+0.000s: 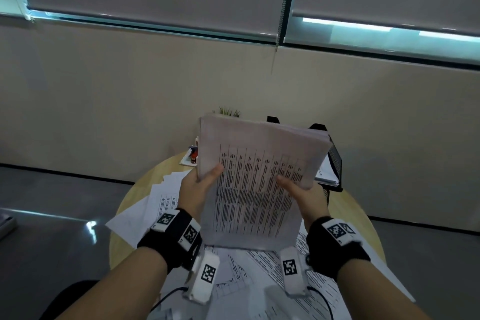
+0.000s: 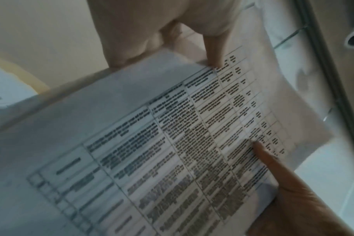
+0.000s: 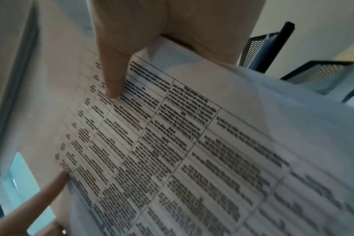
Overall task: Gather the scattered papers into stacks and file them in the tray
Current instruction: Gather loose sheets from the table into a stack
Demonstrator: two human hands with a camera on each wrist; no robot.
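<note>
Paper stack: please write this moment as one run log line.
stage: stacking | left hand: grips paper stack | right hand: grips same stack | stack: lifted above table | tray: behind stack, holds papers

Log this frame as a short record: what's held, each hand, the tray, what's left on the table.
held: paper stack, upright above the table
left hand: grips the stack's left edge, thumb on the front
right hand: grips the stack's right edge, thumb on the front
tray: black mesh, behind the stack on the right, some sheets already in it
table: round, wooden; loose sheets still scattered on it
</note>
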